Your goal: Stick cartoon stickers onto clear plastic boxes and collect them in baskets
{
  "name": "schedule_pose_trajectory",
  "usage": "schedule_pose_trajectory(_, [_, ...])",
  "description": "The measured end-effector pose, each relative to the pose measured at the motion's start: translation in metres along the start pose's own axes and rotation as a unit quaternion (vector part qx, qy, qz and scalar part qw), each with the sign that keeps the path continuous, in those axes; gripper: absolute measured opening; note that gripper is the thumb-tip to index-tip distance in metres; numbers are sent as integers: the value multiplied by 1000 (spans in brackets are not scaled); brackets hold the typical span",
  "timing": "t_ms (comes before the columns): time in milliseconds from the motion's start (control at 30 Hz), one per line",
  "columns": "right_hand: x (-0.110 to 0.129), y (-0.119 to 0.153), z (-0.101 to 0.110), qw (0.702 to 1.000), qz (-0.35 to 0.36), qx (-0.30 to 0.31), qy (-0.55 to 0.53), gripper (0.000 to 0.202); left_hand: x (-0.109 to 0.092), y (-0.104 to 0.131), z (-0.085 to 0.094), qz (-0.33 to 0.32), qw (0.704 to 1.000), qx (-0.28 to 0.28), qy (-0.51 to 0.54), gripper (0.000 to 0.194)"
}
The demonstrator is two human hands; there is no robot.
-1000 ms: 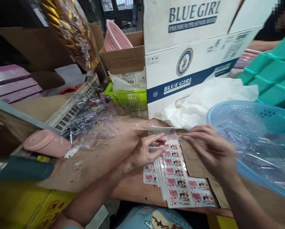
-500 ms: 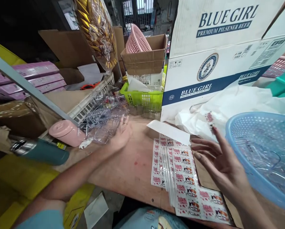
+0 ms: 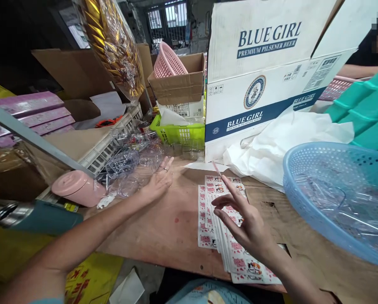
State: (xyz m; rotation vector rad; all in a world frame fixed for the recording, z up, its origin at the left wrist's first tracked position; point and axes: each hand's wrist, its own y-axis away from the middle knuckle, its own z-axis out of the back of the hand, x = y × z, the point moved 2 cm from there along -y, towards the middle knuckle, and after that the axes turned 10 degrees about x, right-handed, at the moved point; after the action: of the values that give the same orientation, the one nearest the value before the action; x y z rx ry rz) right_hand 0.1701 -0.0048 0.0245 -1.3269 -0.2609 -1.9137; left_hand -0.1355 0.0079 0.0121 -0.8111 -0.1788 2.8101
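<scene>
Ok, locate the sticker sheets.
In the head view, the sticker sheets lie on the table right of centre, partly hidden by the right hand, left of the blue basket.

Forward, downward view from head height

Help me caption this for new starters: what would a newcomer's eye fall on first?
Likely the white Blue Girl box at the back, then the gold bundle at upper left. Nearer, the right hand is over the printed sheets, a sticker on its index finger.
</scene>
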Motion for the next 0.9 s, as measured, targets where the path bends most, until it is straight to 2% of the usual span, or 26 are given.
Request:
schedule_pose_trajectory(100, [-6, 1, -6, 995, -31, -25, -88, 68, -13, 7, 4, -58, 997, 22, -41, 23])
schedule_pose_trajectory(167, [-13, -3, -13, 978, -70, -60, -187, 76, -31, 17, 1, -84, 996, -23, -29, 18])
schedule_pose_trajectory(267, [-22, -16, -26, 937, -107, -64, -326, 110, -68, 35, -17, -103, 981, -112, 117, 13])
schedule_pose_trajectory(300, [-23, -20, -30, 925, -105, -54, -361, 117, -81, 40, -26, -99, 971, -119, 183, 12])
schedule_pose_trajectory(367, [-24, -26, -35, 919, -83, -45, -383, 120, -102, 46, -45, -57, 939, -84, 328, 13])
schedule_pose_trajectory(433, [-25, -26, -35, 946, -59, -57, -315, 126, -115, 45, -58, 7, 875, -10, 485, 26])
schedule_pose_trajectory(500, [-27, -22, -31, 982, -34, -64, -174, 135, -118, 38, -62, 77, 788, 50, 609, 43])
schedule_pose_trajectory(567, [-30, -15, -25, 999, 1, -45, -26, 136, -113, 29, -60, 136, 727, 75, 669, 42])
schedule_pose_trajectory(667, [-38, -8, -10, 993, 13, -48, 108, 123, -98, 19, -54, 174, 684, 48, 707, 25])
schedule_pose_trajectory(767, [-41, -6, 10, 987, -9, -78, 141, 119, -87, 19, -55, 182, 645, 1, 742, 20])
schedule_pose_trajectory(833, [-39, -7, 17, 994, 1, -33, 106, 131, -85, 23, -61, 201, 624, 23, 755, 20])
schedule_pose_trajectory(900, [-35, -9, 20, 998, 17, 51, 29, 142, -87, 27, -69, 213, 606, 85, 762, 22])
